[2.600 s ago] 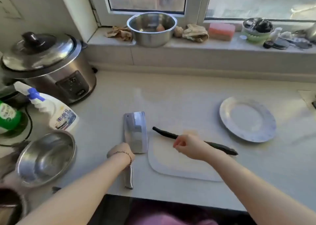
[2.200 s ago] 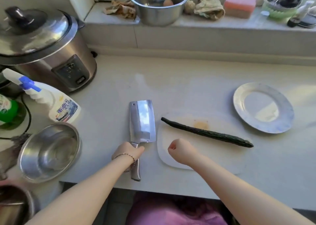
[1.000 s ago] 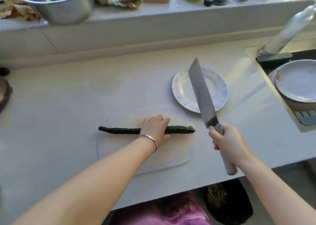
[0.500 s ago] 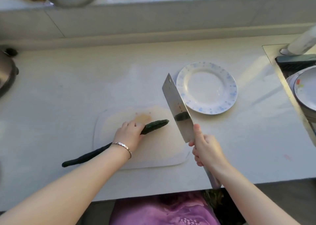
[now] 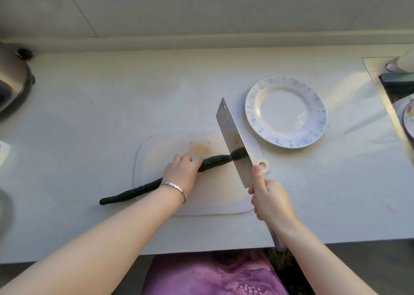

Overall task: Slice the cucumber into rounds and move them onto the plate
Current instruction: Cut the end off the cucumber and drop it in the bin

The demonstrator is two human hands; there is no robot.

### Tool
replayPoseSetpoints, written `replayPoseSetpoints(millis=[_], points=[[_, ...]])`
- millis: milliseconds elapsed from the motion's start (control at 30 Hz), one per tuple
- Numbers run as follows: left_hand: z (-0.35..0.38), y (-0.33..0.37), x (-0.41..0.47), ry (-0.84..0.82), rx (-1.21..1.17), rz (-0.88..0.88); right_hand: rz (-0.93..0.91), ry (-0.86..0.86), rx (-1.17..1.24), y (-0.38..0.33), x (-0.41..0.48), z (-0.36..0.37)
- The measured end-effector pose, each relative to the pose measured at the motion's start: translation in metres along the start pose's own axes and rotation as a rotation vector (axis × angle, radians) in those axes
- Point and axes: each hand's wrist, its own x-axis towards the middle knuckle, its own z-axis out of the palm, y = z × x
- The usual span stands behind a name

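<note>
A long dark green cucumber (image 5: 215, 161) lies slanted across the white cutting board (image 5: 215, 196), its thin tail hanging off the board's left edge onto the counter. My left hand (image 5: 182, 173) presses down on its middle. My right hand (image 5: 272, 199) grips the handle of a steel cleaver (image 5: 235, 142). The blade stands on edge at the cucumber's right tip, which is mirrored in the steel. A white plate (image 5: 315, 113) with a blue speckled rim sits empty to the right, beyond the board.
A steel rice cooker (image 5: 11, 86) stands at the left edge. A sink (image 5: 401, 106) with a dish in it lies at the far right. A raised tiled ledge runs along the back. The counter's front edge is just below my wrists.
The cleaver has come down and left to the cucumber's right tip. Earlier my left hand passed the cleaver to my right hand and took the cucumber, turning it slantwise.
</note>
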Motion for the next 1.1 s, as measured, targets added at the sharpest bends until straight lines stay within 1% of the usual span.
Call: replayPoseSetpoints(millis=[167,300,433,500,567,633,700,733,833,867,900,933,1000,1033,1100], points=[[0.000,-0.001,0.000,-0.002,0.031,0.017,-0.007,0.000,-0.093,0.001,0.005,0.008],[0.000,-0.001,0.000,0.002,0.044,0.030,0.018,0.003,-0.090,0.005,0.014,0.014],[0.000,-0.002,0.002,-0.013,0.055,0.036,-0.021,0.045,-0.133,0.010,0.018,0.024],[-0.005,-0.004,0.004,-0.026,0.027,0.030,-0.034,0.074,-0.093,0.013,0.017,0.027],[-0.015,-0.009,0.006,0.007,-0.053,-0.025,-0.011,0.070,0.003,0.016,0.015,0.028],[-0.031,-0.014,0.009,0.097,-0.241,-0.153,0.050,0.047,0.119,0.017,0.015,0.024],[-0.045,-0.021,0.013,0.154,-0.500,-0.366,0.088,0.015,0.164,0.016,0.014,0.019],[-0.050,-0.025,0.016,0.164,-0.666,-0.507,0.090,0.003,0.167,0.015,0.013,0.015],[-0.047,-0.039,0.026,0.230,-1.300,-0.964,0.079,-0.013,0.167,0.011,0.012,0.005],[-0.042,-0.042,0.025,0.248,-1.451,-1.101,0.074,-0.018,0.164,0.010,0.012,0.003],[-0.035,-0.045,0.020,0.244,-1.537,-1.202,0.069,-0.024,0.160,0.008,0.011,0.000],[-0.025,-0.048,0.015,0.259,-1.591,-1.261,0.064,-0.029,0.153,0.007,0.011,-0.002],[0.014,-0.063,0.014,0.263,-1.658,-1.270,0.055,-0.036,0.138,0.005,0.011,-0.004],[0.042,-0.075,0.021,0.271,-1.631,-1.242,0.053,-0.037,0.127,0.005,0.012,-0.005],[0.056,-0.081,0.022,0.303,-1.548,-1.248,0.056,-0.035,0.097,0.005,0.013,-0.006]])
